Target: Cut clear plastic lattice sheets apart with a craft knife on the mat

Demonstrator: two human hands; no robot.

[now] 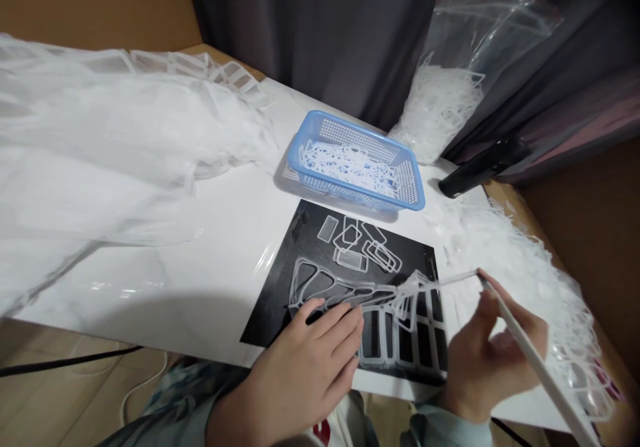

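A clear plastic lattice sheet (350,290) with rectangular cut-outs lies on a black mat (280,300) on the white table. My left hand (305,360) lies flat on it, fingers stretched out and pressing the lattice down. My right hand (493,357) is closed around a thin white stick-like tool (535,360); its tip meets a strand of the lattice that is pulled up and out to the right. Several loose clear rectangles and frames (357,244) rest on the far part of the mat.
A blue mesh basket (413,187) of white plastic strips stands behind the mat. A clear bag (450,94) of scraps leans on a dark curtain; a black handle (480,167) lies beside it. Piles of white lattice scrap (100,140) spread left and right (530,267).
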